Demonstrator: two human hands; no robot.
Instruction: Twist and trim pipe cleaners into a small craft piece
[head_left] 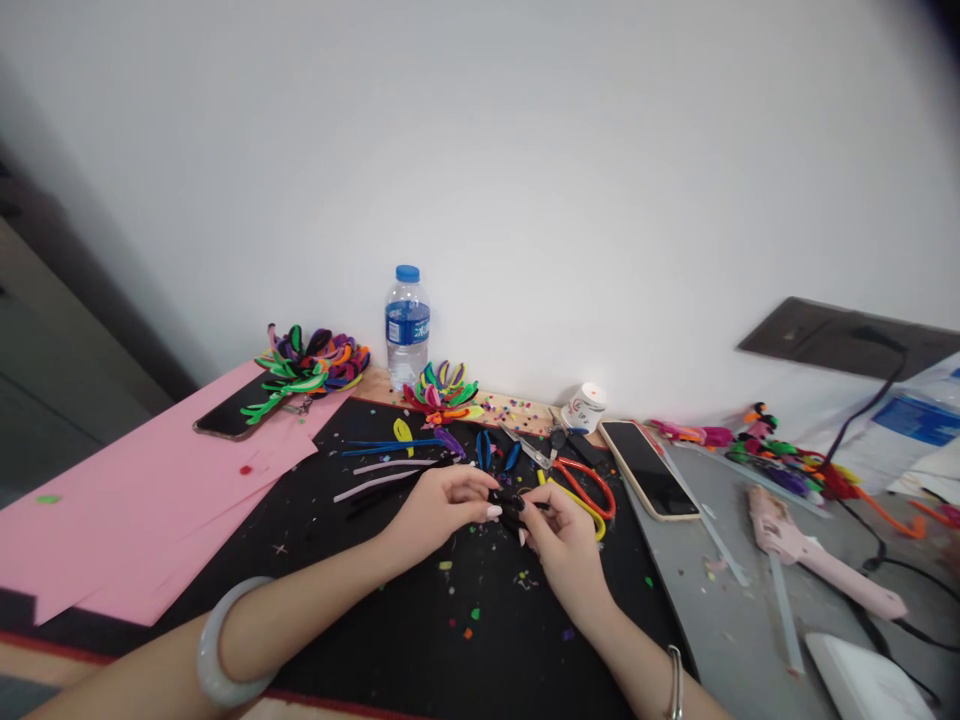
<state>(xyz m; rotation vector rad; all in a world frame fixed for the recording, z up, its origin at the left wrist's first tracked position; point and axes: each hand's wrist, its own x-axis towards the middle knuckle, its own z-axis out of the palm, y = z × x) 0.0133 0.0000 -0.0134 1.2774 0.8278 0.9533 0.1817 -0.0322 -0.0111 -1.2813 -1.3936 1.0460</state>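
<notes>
My left hand (446, 508) and my right hand (561, 535) meet over the black mat (360, 640), both closed in a pinch on a small black pipe cleaner piece (508, 497). Its exact shape is hard to make out against the dark mat. Just beyond the fingers lie blue pipe cleaner loops (484, 452), a purple loop (450, 441) and a yellow loop (403, 431). Lilac pipe cleaner strips (379, 483) and blue strips (382, 446) are left of them. Right behind my right hand rest scissors with red handles (600, 482), beside a yellow handle (551, 484).
Bundles of colourful pipe cleaners (319, 360) lie by a water bottle (408, 330) and phone (229, 408) on pink paper (157, 510). To the right are another phone (651, 472), a pink glue gun (817, 560), glue sticks (786, 615) and cables. A wall stands behind.
</notes>
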